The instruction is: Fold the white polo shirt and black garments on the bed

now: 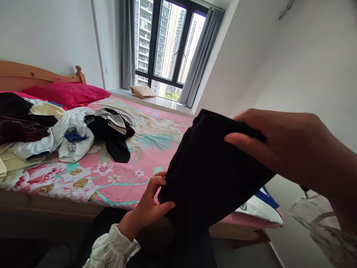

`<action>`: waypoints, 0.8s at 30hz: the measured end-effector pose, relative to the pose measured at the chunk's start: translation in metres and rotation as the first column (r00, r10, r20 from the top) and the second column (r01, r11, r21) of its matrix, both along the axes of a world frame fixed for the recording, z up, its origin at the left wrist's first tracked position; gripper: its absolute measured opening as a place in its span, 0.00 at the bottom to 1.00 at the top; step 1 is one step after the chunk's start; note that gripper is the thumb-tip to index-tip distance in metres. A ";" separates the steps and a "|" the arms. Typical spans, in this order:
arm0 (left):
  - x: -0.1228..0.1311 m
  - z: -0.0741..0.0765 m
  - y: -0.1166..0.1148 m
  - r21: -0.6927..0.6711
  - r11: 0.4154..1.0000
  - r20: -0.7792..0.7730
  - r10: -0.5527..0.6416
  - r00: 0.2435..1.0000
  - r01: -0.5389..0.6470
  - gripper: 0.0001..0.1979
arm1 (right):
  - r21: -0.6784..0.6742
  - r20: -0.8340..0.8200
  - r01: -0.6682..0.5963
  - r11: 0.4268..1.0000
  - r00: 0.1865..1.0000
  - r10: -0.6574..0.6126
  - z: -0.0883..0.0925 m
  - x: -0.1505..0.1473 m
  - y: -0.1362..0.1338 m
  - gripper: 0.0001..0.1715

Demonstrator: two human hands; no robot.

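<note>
A black garment (206,175) hangs in front of me over the near edge of the bed. My right hand (281,145) grips its top edge, thumb in front and fingers behind the cloth. Lower down, my left hand (152,204) pinches the garment's left edge, in a pale floral sleeve. The cloth drapes down past the bed frame and hides part of the mattress.
The bed (131,163) has a pink floral sheet, a red pillow (67,95) and a pile of mixed clothes (55,130) at the left. A white and blue item (260,206) lies on the bed's near corner. A window (167,48) with grey curtains stands behind.
</note>
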State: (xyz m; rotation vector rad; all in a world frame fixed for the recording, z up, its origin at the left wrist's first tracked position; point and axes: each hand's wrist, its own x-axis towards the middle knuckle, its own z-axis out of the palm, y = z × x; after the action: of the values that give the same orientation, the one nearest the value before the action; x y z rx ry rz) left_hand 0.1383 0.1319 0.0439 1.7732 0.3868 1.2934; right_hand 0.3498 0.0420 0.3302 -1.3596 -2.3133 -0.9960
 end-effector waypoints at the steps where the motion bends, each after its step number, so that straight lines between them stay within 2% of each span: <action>1: -0.002 0.000 0.002 0.031 1.000 -0.034 0.006 0.999 -0.005 0.24 | 0.002 -0.004 -0.005 1.000 1.000 0.005 0.002 0.000 -0.001 0.24; 5: -0.014 0.012 0.009 0.157 0.987 -0.184 0.060 0.981 -0.031 0.22 | 0.032 -0.029 0.013 0.999 0.999 -0.012 0.011 0.002 -0.006 0.26; 7: -0.016 0.015 0.009 0.161 0.987 -0.264 0.057 0.963 -0.015 0.18 | 0.060 -0.058 0.054 0.997 0.997 -0.051 0.011 0.004 -0.008 0.28; 10: -0.015 0.004 0.007 0.043 0.999 -0.366 -0.006 0.931 0.023 0.10 | 0.065 -0.092 0.110 0.992 0.990 -0.104 0.008 0.013 -0.009 0.31; 14: -0.019 -0.023 0.017 -0.180 0.982 -0.381 -0.119 0.917 0.052 0.11 | 0.067 -0.073 0.200 0.977 0.978 -0.195 0.003 0.038 -0.008 0.34; 17: -0.031 -0.024 0.036 -0.245 0.969 -0.374 -0.086 0.923 -0.009 0.13 | 0.084 -0.132 0.313 0.946 0.944 -0.301 0.003 0.057 -0.010 0.36; 21: -0.043 0.000 0.055 -0.074 0.997 -0.423 -0.032 0.906 0.000 0.12 | 0.068 -0.264 0.391 0.918 0.894 -0.362 0.002 0.063 -0.016 0.37; 23: -0.039 0.004 0.054 0.035 0.999 -0.472 0.000 0.881 0.018 0.12 | 0.055 -0.287 0.392 0.918 0.887 -0.361 0.002 0.058 -0.019 0.38; 24: -0.035 0.000 0.050 0.080 0.997 -0.491 0.023 0.871 0.018 0.13 | 0.055 -0.289 0.386 0.921 0.889 -0.356 0.002 0.054 -0.020 0.38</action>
State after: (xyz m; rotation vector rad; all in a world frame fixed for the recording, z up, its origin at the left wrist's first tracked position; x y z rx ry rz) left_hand 0.1030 0.1818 0.0441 2.1702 0.6256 0.8487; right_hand 0.4035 0.0221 0.3323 -1.8096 -1.8065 -0.9484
